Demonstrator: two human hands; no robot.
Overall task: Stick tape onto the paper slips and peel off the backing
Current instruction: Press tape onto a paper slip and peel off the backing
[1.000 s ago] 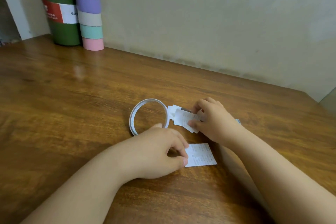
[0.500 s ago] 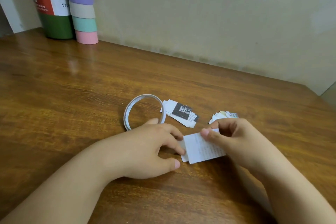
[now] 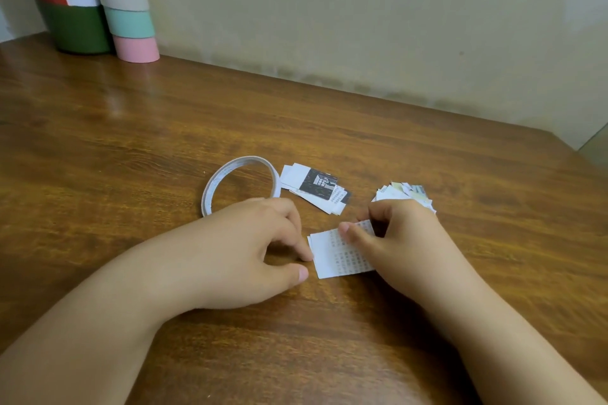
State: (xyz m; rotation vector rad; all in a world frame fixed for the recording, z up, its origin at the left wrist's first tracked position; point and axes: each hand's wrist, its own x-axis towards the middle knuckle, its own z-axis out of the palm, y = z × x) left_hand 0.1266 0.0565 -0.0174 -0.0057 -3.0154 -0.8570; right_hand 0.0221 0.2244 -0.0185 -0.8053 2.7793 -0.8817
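A white printed paper slip (image 3: pixel 339 255) lies on the wooden table (image 3: pixel 131 141) between my hands, with a second slip's edge showing just under it. My right hand (image 3: pixel 398 240) presses its thumb and fingers on the slip's right part. My left hand (image 3: pixel 250 250) rests beside it, its fingertips touching the slip's left edge. A thin white ring of double-sided tape (image 3: pixel 240 182) lies flat behind my left hand. A small pile of slips (image 3: pixel 314 187) with a dark print on top sits right of the ring. Another pile (image 3: pixel 406 192) shows behind my right hand.
A green bottle with a red and white label (image 3: pixel 65 3) and a stack of pastel tape rolls (image 3: pixel 126 3) stand at the back left against the wall. The table's right corner (image 3: pixel 566 141) is near the right hand.
My right hand has left the pile by the tape ring and brought a slip down onto the slip near my left hand. The dark-printed pile is uncovered. The view has shifted slightly.
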